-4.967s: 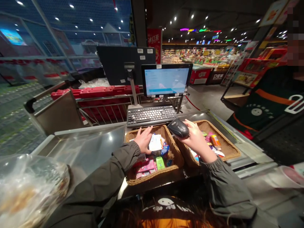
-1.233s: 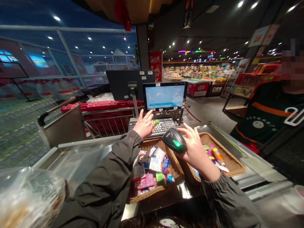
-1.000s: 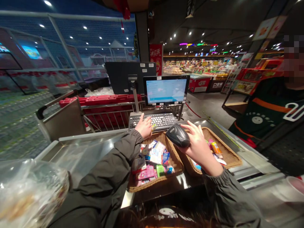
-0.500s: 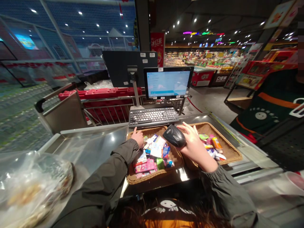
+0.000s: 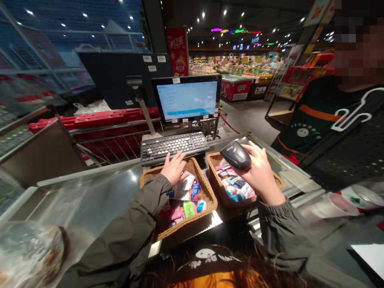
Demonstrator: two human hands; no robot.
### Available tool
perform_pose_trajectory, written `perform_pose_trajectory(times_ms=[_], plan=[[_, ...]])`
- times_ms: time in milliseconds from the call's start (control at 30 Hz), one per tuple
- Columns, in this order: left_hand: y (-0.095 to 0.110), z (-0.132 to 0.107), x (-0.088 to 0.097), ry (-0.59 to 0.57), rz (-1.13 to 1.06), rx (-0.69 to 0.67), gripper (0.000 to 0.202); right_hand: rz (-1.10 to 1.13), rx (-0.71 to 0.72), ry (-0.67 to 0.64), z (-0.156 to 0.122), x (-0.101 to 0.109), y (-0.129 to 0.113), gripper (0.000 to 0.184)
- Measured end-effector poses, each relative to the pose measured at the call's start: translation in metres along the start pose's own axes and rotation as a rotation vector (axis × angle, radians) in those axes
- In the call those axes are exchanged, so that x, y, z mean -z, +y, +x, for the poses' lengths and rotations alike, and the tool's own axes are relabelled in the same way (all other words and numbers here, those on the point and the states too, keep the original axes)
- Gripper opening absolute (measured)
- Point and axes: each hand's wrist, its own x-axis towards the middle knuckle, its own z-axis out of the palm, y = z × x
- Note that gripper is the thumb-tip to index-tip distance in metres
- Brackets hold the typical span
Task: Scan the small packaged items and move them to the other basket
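The right hand's grip (image 5: 260, 170) clasps a rounded black plastic scanner (image 5: 236, 155); the left hand's grip (image 5: 174, 168), spread, overhangs a brown wicker basket (image 5: 209, 196).

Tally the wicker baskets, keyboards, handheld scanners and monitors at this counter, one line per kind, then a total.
Wicker baskets: 2, side by side
Keyboard: 1
Handheld scanner: 1, in the right hand
Monitors: 2, one with its lit screen facing the camera, one showing its back
Total: 6
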Motion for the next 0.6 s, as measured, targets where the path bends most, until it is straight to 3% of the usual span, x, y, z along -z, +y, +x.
perform_pose_trajectory(times_ms=[167, 400, 600], plan=[[0.036, 0.05, -0.02, -0.03, -0.044, -0.103, 0.036, -0.055, -0.072, 0.129, -0.01, 0.019, 0.039, 0.035], [0.082, 0.118, -0.057, -0.16, -0.053, -0.175, 0.028, -0.085, -0.118, 0.153, -0.016, 0.033, 0.075, 0.035], [0.108, 0.156, -0.087, -0.268, -0.025, -0.182, 0.018, -0.071, -0.136, 0.145, -0.01, 0.036, 0.099, 0.029]])
